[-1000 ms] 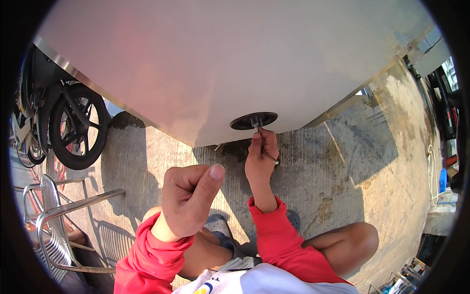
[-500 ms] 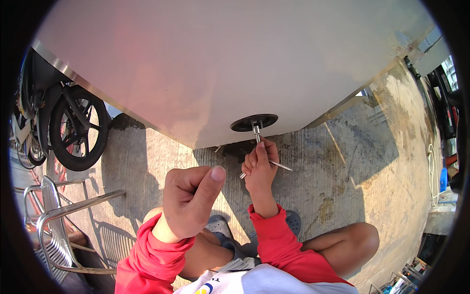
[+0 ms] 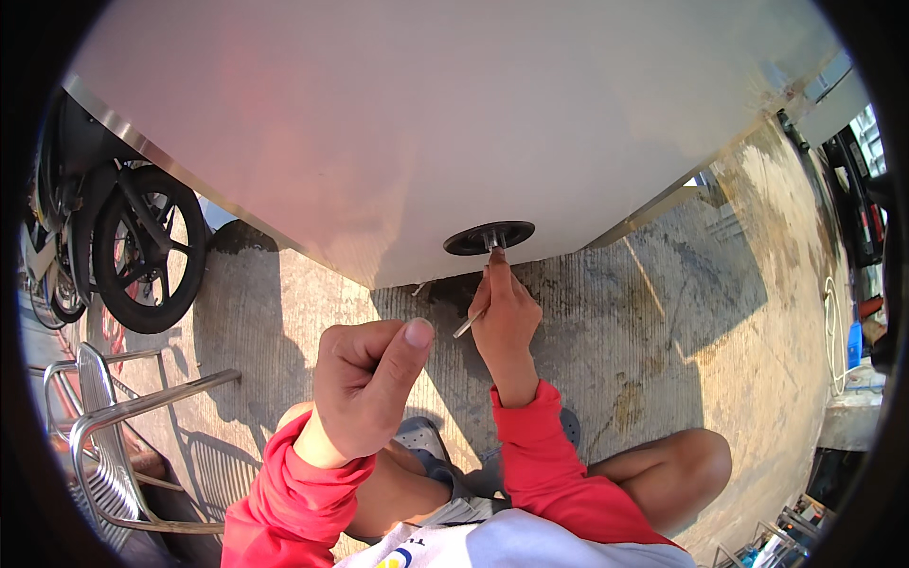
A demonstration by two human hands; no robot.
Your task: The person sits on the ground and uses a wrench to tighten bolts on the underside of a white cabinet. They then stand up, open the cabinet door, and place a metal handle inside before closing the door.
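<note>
A black round disc [image 3: 462, 241] is set low on the face of a large pale panel [image 3: 530, 123]. A short silver metal fitting [image 3: 494, 239] stands out of its middle. The extended index finger of my right hand [image 3: 507, 322] reaches that fitting and touches its end. The other fingers are curled round a thin metal rod [image 3: 468, 327], whose end sticks out at the left of the hand. Nearer to me, my left hand [image 3: 365, 390] is closed, thumb pressed against the curled fingers. Whatever it may hold is hidden.
A motorcycle wheel [image 3: 151, 248] stands at the left, with a metal chair [image 3: 156, 402] nearer. Grooved concrete floor [image 3: 615, 350] lies below, under my bent knees. Along the right edge are a pale cable [image 3: 833, 341] and a blue object [image 3: 855, 345].
My right hand has turned and moved up, its index finger now at the fitting. The rod's right end, which showed before, is out of sight. The left hand stays almost still.
</note>
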